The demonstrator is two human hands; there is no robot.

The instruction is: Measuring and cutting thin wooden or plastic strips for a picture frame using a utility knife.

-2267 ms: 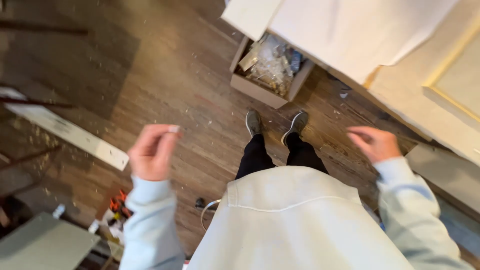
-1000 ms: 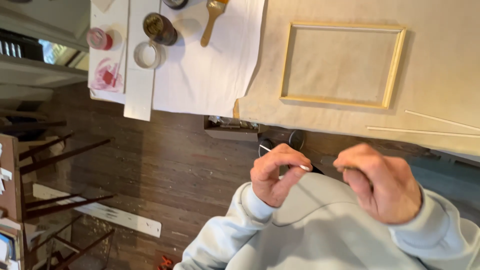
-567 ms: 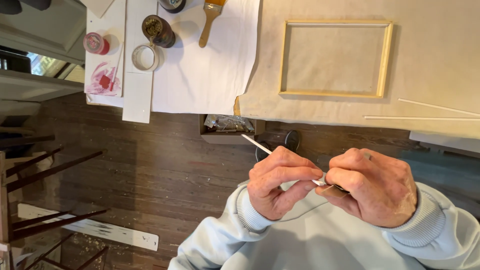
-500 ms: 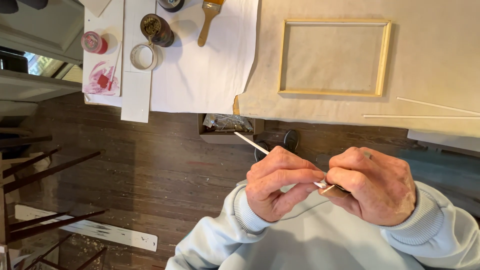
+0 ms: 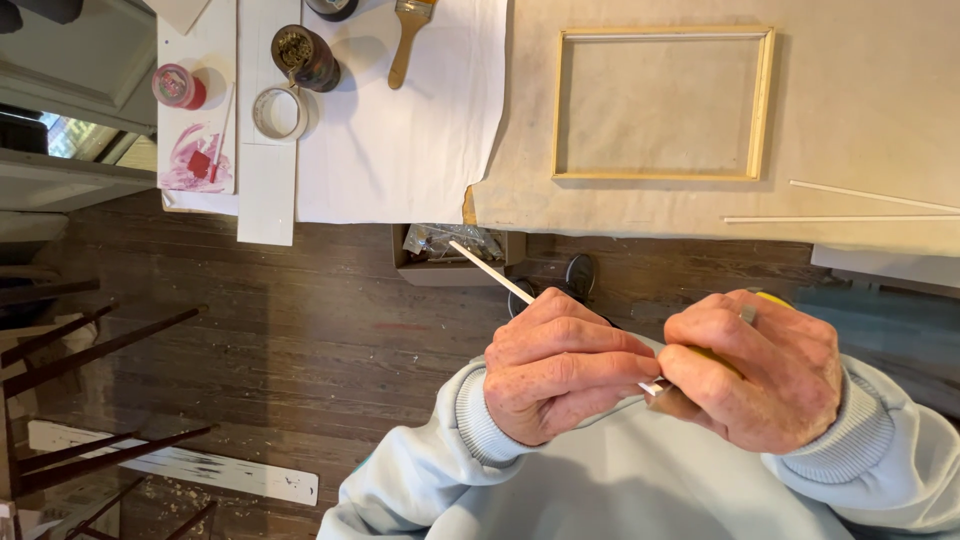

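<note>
The left hand [image 5: 560,375] pinches a thin white stick [image 5: 492,272] close to one end, so that the long part juts up and away toward the surface [image 5: 880,110], free of the body. The right hand [image 5: 760,375] is closed around a yellow-handled tool [image 5: 772,298], of which only a sliver of yellow and a bit of metal show; its working end meets the stick right where the 2 hands touch, which seems to be why the hands are held so tightly together in front of the pale blue sweatshirt [image 5: 620,480]. What kind of tool it is cannot be told.

On the surface lies a rectangular wooden frame [image 5: 662,105], flat on tan paper, and just right of it 2 more thin sticks [image 5: 840,216] lie near the edge, within easy reach. To the left, white paper [image 5: 410,130] carries a brush [image 5: 405,40], a dark round jar [image 5: 305,57] with a gold top, a roll of tape [image 5: 279,112] and a small pink-lidded pot [image 5: 177,86] beside a white card smeared with pink paint [image 5: 195,160]. No label on any of these can be made out.

Under the edge of the surface a small open cardboard box [image 5: 450,255] of scraps sits on the dark wooden floor [image 5: 300,330], probably placed there to catch waste.
</note>
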